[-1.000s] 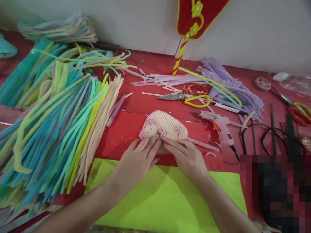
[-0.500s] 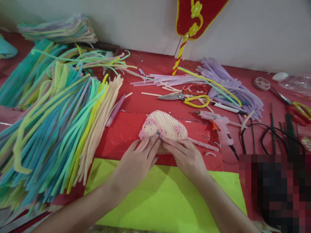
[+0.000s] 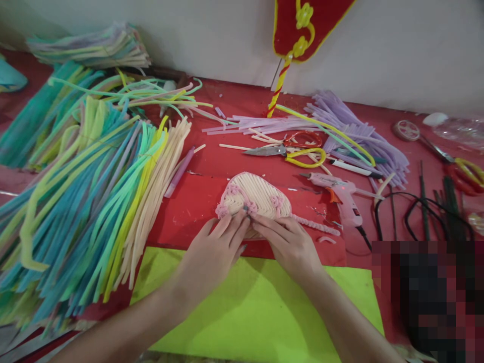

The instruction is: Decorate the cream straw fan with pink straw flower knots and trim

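Note:
A cream fan (image 3: 257, 184) made of fuzzy pipe cleaners, edged in pink, lies flat on the red tabletop. Several small pink flowers sit on it, and a twisted pink handle (image 3: 317, 225) points right. My left hand (image 3: 221, 234) reaches over its near edge, fingers close together, fingertips pressed at a pink flower (image 3: 251, 207) near the middle. Coming from the other side, my right hand (image 3: 289, 242) has its fingertips at the same spot, closed on the fan's near part. The fingers hide the fan's lower edge and whatever small piece lies beneath them.
Bundles of coloured pipe cleaners (image 3: 86, 212) fill the left side. Scissors (image 3: 287, 150), a pink glue gun (image 3: 342, 194) with its cord, and purple pipe cleaners (image 3: 351, 126) lie behind and right. A yellow-green sheet (image 3: 257, 312) lies under my forearms. A red hanging ornament (image 3: 302, 30) stands at the back.

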### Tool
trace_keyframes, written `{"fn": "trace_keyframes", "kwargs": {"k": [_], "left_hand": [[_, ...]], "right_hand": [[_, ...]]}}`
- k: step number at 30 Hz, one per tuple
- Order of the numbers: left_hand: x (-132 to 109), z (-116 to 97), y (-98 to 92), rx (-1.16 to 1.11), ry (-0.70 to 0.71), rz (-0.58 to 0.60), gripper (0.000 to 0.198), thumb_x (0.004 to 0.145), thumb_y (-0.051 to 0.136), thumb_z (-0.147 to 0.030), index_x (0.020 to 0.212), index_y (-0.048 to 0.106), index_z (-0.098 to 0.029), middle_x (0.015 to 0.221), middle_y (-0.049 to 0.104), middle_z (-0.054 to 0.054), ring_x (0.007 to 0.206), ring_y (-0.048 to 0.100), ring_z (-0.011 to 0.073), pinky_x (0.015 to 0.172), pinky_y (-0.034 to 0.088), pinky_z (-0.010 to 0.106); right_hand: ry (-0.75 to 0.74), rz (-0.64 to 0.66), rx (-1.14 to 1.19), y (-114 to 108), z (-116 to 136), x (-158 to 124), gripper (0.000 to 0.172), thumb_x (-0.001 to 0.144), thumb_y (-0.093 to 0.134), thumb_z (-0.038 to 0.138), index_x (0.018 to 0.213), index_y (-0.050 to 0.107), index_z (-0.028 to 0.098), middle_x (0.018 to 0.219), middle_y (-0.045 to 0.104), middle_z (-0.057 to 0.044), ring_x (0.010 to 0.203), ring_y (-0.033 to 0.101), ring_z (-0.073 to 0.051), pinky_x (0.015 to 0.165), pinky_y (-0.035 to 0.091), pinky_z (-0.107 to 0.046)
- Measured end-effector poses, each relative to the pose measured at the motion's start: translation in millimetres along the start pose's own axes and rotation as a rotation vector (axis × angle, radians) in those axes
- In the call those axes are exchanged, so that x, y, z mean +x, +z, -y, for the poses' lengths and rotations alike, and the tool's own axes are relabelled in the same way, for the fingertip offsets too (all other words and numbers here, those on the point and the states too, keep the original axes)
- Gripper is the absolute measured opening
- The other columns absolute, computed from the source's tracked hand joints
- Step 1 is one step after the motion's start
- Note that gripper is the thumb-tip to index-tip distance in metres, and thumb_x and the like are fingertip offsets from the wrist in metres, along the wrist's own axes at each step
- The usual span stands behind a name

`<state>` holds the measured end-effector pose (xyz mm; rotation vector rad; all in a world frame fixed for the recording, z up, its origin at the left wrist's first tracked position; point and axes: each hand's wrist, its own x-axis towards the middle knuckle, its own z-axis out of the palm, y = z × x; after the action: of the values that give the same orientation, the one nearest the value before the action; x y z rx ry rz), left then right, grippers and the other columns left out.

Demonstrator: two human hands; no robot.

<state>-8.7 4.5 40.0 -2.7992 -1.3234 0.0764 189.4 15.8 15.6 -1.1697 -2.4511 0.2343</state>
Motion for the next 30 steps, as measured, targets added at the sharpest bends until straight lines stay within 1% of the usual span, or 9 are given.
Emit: {"fn": "trace_keyframes", "kwargs": {"k": [6, 10, 14, 19, 27, 30], "left_hand": [[-0.9, 2.0, -0.6, -0.021, -0.010, -0.014, 0.045, 0.095, 0.033, -0.029, 0.135, 0.041, -0.011, 0.141, 0.045, 0.007, 0.121, 0.044, 0.0216, 0.087, 0.044, 0.035], [-0.8, 2.4, -1.3, -0.024, -0.003, -0.012, 0.044, 0.095, 0.034, -0.027, 0.134, 0.042, -0.010, 0.139, 0.047, 0.008, 0.120, 0.046, 0.0216, 0.086, 0.044, 0.035], [-0.7, 0.9, -1.8, -0.020, 0.004, -0.002, 0.044, 0.095, 0.033, -0.027, 0.134, 0.042, -0.010, 0.140, 0.046, 0.008, 0.121, 0.045, 0.0220, 0.087, 0.044, 0.036], [-1.4, 0.8, -1.8, -0.020, 0.008, 0.007, 0.044, 0.095, 0.032, -0.026, 0.135, 0.041, -0.010, 0.141, 0.044, 0.008, 0.122, 0.044, 0.0224, 0.088, 0.044, 0.037], [-0.1, 1.2, -2.4, -0.007, 0.011, 0.002, 0.043, 0.095, 0.031, -0.025, 0.134, 0.043, -0.010, 0.140, 0.045, 0.009, 0.122, 0.045, 0.0222, 0.088, 0.044, 0.037], [0.6, 1.4, -1.8, -0.008, 0.006, 0.009, 0.044, 0.095, 0.030, -0.025, 0.135, 0.042, -0.011, 0.141, 0.045, 0.009, 0.122, 0.045, 0.0220, 0.089, 0.044, 0.037]], "right_hand": [[-0.014, -0.014, 0.008, 0.0, -0.9, -0.1, 0.034, 0.089, 0.041, 0.005, 0.111, 0.064, 0.017, 0.121, 0.063, -0.003, 0.091, 0.057, -0.016, 0.078, 0.048, -0.031], [-0.004, -0.005, -0.001, -0.2, -1.1, -0.5, 0.036, 0.089, 0.041, 0.005, 0.113, 0.064, 0.018, 0.122, 0.062, -0.003, 0.092, 0.057, -0.016, 0.079, 0.049, -0.032], [-0.013, -0.002, 0.002, -0.3, -1.2, -0.6, 0.035, 0.089, 0.041, 0.004, 0.112, 0.064, 0.016, 0.123, 0.062, -0.003, 0.094, 0.057, -0.017, 0.079, 0.049, -0.031], [0.004, 0.004, 0.005, -0.1, -1.3, -0.5, 0.037, 0.089, 0.041, 0.005, 0.113, 0.064, 0.019, 0.122, 0.062, -0.003, 0.093, 0.057, -0.016, 0.079, 0.049, -0.031], [0.003, -0.003, 0.015, -1.1, -0.9, -0.3, 0.035, 0.090, 0.040, 0.007, 0.113, 0.064, 0.018, 0.123, 0.061, -0.003, 0.091, 0.057, -0.016, 0.079, 0.049, -0.032], [0.002, 0.001, 0.001, -0.6, -1.0, -0.6, 0.036, 0.089, 0.042, 0.006, 0.114, 0.064, 0.019, 0.122, 0.062, -0.004, 0.090, 0.057, -0.016, 0.078, 0.049, -0.032]]}}
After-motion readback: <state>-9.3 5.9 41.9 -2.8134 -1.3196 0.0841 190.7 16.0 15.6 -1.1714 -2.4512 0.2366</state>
